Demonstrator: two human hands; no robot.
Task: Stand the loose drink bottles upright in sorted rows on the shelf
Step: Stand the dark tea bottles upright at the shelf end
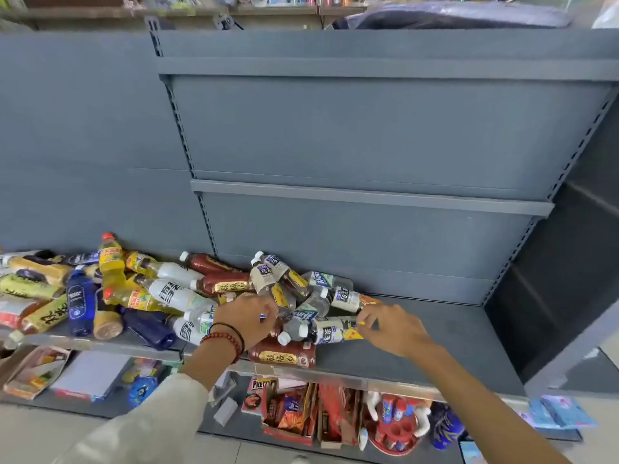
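Grey shelf [435,349], bottle heap [174,293]; right hand [390,326] pinches white-label bottle [330,331]; left hand [246,318] grip unclear.

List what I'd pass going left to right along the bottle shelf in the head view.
Brown tea bottle → dark blue bottle → yellow bottle with red cap → white bottle with black lettering → left hand → white-labelled bottle → right hand → bare shelf deck.
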